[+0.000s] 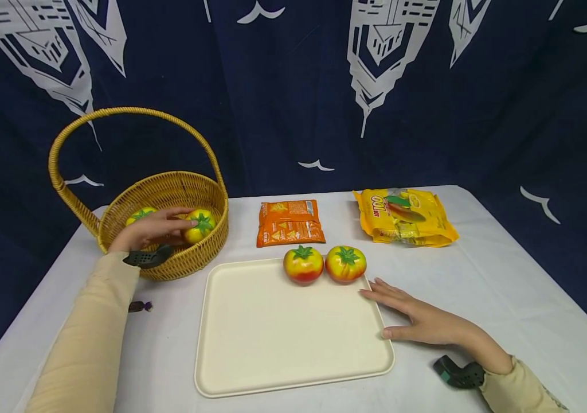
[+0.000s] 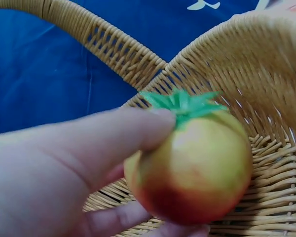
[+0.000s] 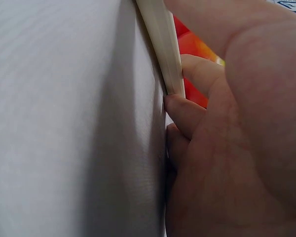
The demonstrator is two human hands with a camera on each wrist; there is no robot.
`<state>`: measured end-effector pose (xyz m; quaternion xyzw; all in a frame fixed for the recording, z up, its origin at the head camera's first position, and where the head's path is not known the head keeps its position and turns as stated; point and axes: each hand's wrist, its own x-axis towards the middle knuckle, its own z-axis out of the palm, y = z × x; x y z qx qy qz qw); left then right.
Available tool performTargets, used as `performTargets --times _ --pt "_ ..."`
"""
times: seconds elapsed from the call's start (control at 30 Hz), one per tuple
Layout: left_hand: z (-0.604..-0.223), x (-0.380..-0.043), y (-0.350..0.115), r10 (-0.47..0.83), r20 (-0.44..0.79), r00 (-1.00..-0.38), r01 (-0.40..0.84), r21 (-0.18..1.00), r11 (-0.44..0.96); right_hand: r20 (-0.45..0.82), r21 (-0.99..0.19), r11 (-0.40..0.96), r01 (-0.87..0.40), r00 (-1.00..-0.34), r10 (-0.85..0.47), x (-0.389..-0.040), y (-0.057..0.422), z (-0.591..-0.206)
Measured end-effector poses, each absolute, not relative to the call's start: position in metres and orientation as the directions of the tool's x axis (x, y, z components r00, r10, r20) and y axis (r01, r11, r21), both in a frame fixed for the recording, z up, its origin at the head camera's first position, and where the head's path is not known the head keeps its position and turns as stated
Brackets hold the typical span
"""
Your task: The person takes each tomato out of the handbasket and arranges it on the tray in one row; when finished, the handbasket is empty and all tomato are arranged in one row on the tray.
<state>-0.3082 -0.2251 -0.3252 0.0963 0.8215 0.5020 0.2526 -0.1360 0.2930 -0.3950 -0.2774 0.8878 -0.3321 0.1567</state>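
Observation:
Inside the wicker basket (image 1: pixel 216 238) my left hand (image 1: pixel 156 226) grips a yellow-red toy tomato (image 1: pixel 202 228) with a green leafy top. In the left wrist view, the thumb lies on top of this tomato (image 2: pixel 202 168) beside its leaves, and fingers reach under it. Another such tomato (image 1: pixel 141 214) is in the basket, partly hidden behind the hand. My right hand (image 1: pixel 422 318) rests at the right edge of the cream tray (image 1: pixel 293 332), fingers extended and touching its rim (image 3: pixel 170 59). Two more tomatoes, a left one (image 1: pixel 303 265) and a right one (image 1: pixel 345 265), sit side by side at the tray's back.
An orange snack packet (image 1: pixel 291 223) lies behind the tray. To its right is a yellow candy bag (image 1: pixel 406 218). A small dark wrapped candy (image 1: pixel 140 306) lies by the left forearm. The basket's tall handle (image 1: pixel 133 110) arches up, with a dark blue curtain (image 1: pixel 283 115) behind.

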Motion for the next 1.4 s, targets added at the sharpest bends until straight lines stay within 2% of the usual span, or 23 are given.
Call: performTargets --times 0.23,0.5,0.7,0.9,1.17,1.4 --pt "-0.316 -0.299 -0.222 0.366 -0.245 -0.898 -0.094 0.919 0.384 -0.097 -0.674 0.628 -0.388 -0.797 -0.596 -0.136 0.293 -0.394" --pt "-0.306 -0.283 -0.207 0.348 -0.176 -0.921 -0.076 0.956 0.284 -0.109 -0.694 0.62 -0.367 -0.797 -0.594 -0.133 0.292 -0.395" --pt "-0.29 -0.268 -0.188 0.355 -0.071 -0.932 0.012 0.974 0.225 -0.129 -0.701 0.621 -0.351 -0.793 -0.595 -0.128 0.29 -0.396" --pt "-0.281 -0.254 -0.153 0.394 0.026 -0.919 0.113 0.973 0.2 -0.087 -0.675 0.625 -0.392 -0.799 -0.595 -0.133 0.293 -0.394" --pt "-0.309 -0.237 -0.118 0.495 -0.043 -0.868 0.095 0.963 0.251 -0.091 -0.682 0.62 -0.387 -0.797 -0.597 -0.134 0.293 -0.394" --pt "-0.339 -0.233 -0.113 0.535 -0.145 -0.832 0.053 0.94 0.337 -0.086 -0.691 0.608 -0.391 -0.791 -0.606 -0.133 0.292 -0.393"
